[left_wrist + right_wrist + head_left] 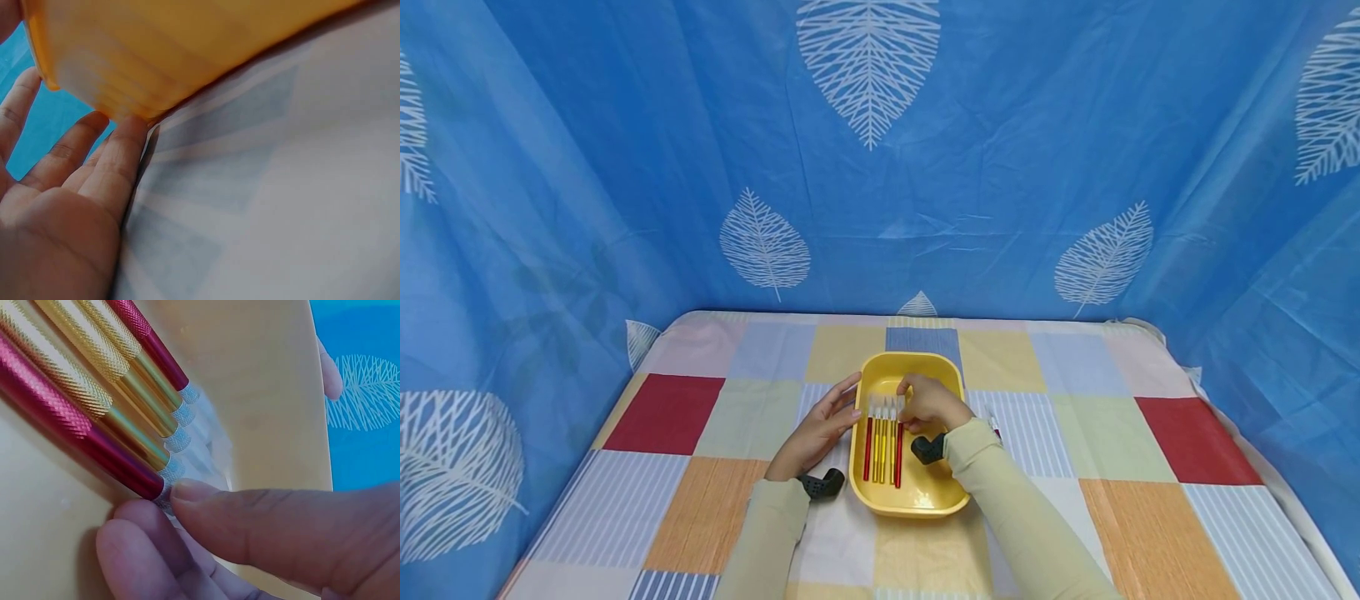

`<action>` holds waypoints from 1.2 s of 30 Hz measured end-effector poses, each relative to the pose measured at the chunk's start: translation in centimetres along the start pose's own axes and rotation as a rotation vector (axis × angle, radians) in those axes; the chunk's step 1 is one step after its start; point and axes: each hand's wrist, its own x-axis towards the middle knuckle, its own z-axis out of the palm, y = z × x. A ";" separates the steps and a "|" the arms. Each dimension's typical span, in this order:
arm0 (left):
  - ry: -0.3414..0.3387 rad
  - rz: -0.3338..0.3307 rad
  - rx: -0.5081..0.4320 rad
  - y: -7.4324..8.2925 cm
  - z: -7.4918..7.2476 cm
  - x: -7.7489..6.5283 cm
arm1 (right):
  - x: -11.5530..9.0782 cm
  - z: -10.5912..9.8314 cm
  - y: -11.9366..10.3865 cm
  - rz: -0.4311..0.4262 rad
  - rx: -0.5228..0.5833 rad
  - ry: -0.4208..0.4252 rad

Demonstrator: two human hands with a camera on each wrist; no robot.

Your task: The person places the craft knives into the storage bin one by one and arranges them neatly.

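Note:
A yellow plastic tray (936,496) holds a row of craft knives with knurled metal handles, silver collars and clear caps. Red knives lie at both ends of the row, with several gold craft knives (882,454) between them. Inside the tray, my right hand (934,402) pinches the right-hand red craft knife (119,453) near its collar, between thumb (244,519) and fingers. My left hand (816,429) is at the tray's left side, fingers extended and fingertips against the outer wall, thumb near the rim.
Right of the tray, partly hidden by the right forearm, lies another slim item with a red part (995,425). A patchwork cloth (752,417) covers the table. Blue curtains (970,167) with white leaf prints stand behind and on both sides.

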 end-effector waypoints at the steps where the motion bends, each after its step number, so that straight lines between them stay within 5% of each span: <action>1: 0.003 -0.003 0.002 0.0 0.0 0.0 | 0.0 0.0 0.0 0.000 -0.001 0.005; 21: -0.017 -0.003 -0.003 0.0 0.0 0.1 | -0.4 -1.0 -0.2 -0.011 0.006 -0.011; 27: -0.008 -0.012 -0.011 0.2 0.1 0.0 | -0.7 -1.7 -0.1 -0.100 -0.079 -0.004; 36: -0.019 -0.007 -0.016 0.2 0.1 -0.1 | -1.7 -2.7 0.4 -0.256 -0.020 -0.034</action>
